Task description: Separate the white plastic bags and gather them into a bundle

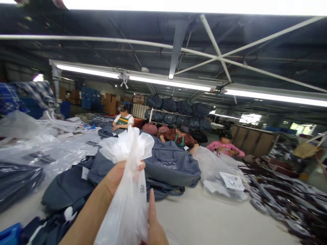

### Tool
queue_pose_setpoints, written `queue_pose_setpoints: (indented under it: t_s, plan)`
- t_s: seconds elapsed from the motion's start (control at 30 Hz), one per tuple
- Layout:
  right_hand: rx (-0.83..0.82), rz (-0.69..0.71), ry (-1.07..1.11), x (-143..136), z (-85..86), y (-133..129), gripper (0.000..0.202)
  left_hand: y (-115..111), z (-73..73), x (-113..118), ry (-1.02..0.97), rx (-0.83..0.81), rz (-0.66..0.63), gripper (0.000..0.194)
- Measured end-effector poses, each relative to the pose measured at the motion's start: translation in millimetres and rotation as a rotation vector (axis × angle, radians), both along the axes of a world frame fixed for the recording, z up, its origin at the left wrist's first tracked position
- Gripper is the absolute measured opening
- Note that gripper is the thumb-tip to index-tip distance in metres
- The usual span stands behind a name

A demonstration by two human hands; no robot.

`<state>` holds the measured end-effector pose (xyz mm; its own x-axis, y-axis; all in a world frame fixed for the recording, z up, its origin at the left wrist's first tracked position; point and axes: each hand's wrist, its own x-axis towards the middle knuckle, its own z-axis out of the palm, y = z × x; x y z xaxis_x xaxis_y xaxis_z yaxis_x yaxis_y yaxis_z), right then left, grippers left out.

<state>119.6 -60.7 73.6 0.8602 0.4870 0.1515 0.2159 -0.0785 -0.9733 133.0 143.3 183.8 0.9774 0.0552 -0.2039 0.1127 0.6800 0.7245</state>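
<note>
Head cam view, looking pretty far up: a clear plastic bag is held up in the middle of the frame, its top bunched into a ruffle. Left hand is closed tight around the neck of the bag, thumb tip poking out on the right side of the plastic. Right hand sits low against the bag's lower right side, one finger sticking straight up along the plastic; the other fingers are hidden, so I can't tell if it's gripping or just touching. There's some small dark print on the bag, too tiny to read. Right behind it on the pale table lies a stack of grey garments, and just right of that a bagged bundle with a white paper label, text unreadable. More clear plastic sheeting is spread out on the left. Three people are working at the far end of the table, with dark sacks on a shelf behind them.
</note>
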Motion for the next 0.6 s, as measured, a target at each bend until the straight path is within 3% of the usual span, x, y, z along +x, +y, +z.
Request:
queue_pose_setpoints:
  t_s: [0.07,0.13,0.23,0.3,0.37,0.47,0.53,0.6]
  plan:
    - [-0.055,0.061,-0.003,7,-5.8,28,0.082,7,-4.3,-5,0.003,-0.013,-0.039,0.019]
    - [-0.074,0.108,0.062,18,-8.3,41,0.05,21,-23.4,-13,-0.055,-0.101,-0.019,0.031]
    - [-0.141,0.094,0.137,36,-5.0,40,0.05,38,-76.3,-27,-0.18,-0.261,0.076,0.042]
    - [-0.218,0.057,-0.031,41,-0.1,36,0.042,35,-114.1,-38,-0.18,-0.301,0.127,0.049]
    - [-0.404,0.02,-0.313,39,2.4,35,0.028,20,-140.7,-47,-0.138,-0.315,0.144,0.05]
    - [-0.813,0.031,-0.608,28,-6.1,41,0.03,-4,-151.2,-53,-0.064,-0.293,0.188,0.038]
    - [-0.994,0.066,-0.69,21,-19.1,46,0.031,-12,-144.5,-50,0.02,-0.244,0.258,0.026]
    - [-1.059,0.081,-0.729,17,-32.5,50,0.029,-11,-134.8,-45,0.102,-0.21,0.347,0.014]
